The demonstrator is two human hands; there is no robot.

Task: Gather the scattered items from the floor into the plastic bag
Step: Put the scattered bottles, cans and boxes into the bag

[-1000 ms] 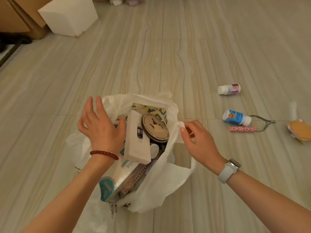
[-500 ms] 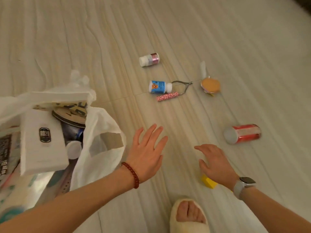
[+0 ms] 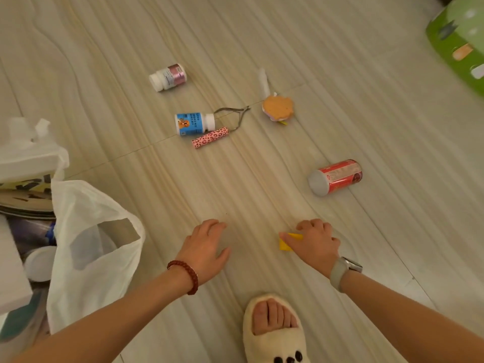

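Yellow block sits on the floor under the right hand, whose fingers curl closed on it. The left hand hovers open and empty beside the white plastic bag. 2 bottles, a can and clippers lie well beyond.

Domestic interior, viewed downward onto a pale wood-grain tiled floor. Evidence of a home setting: a foot in a plush open-toed slipper, household sundries lying on the floor, including pill bottles, cuticle nippers and a red can, and a white plastic bag filled with boxed goods at left.
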